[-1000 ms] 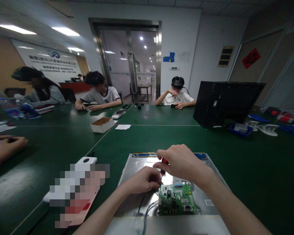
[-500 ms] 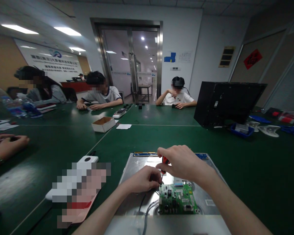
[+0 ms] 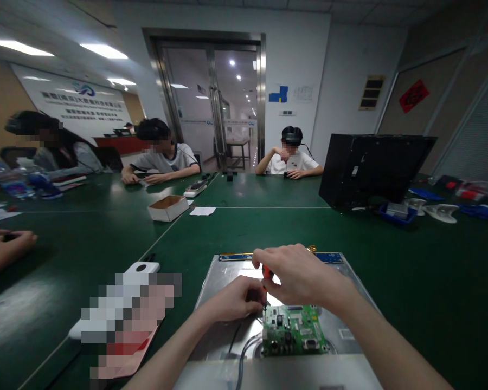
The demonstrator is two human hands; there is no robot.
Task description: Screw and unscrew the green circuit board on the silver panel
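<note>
My right hand (image 3: pixel 299 276) grips a red and black screwdriver (image 3: pixel 267 272), held upright with its tip at the upper left corner of a green circuit board (image 3: pixel 293 330). Close beside that tip, my left hand (image 3: pixel 239 298) has its thumb and fingers drawn together; what they pinch, if anything, is too small to make out. Beneath the board lies a flat metal panel (image 3: pixel 215 281) with a narrow blue strip board (image 3: pixel 329 258) along its far edge. Grey cables (image 3: pixel 242 357) run down from the board's left side.
To the left lie a white device (image 3: pixel 134 273) and a pink item, partly blurred. An open carton (image 3: pixel 168 208) stands farther back. A black monitor (image 3: pixel 374 168) and a blue tray (image 3: pixel 397 213) are at the right. Another person's hand (image 3: pixel 10 252) rests at the far left; several people sit around the table.
The view has shifted slightly. My right hand has moved a little left with the screwdriver, its tip still at the same corner. My left hand stays beside it.
</note>
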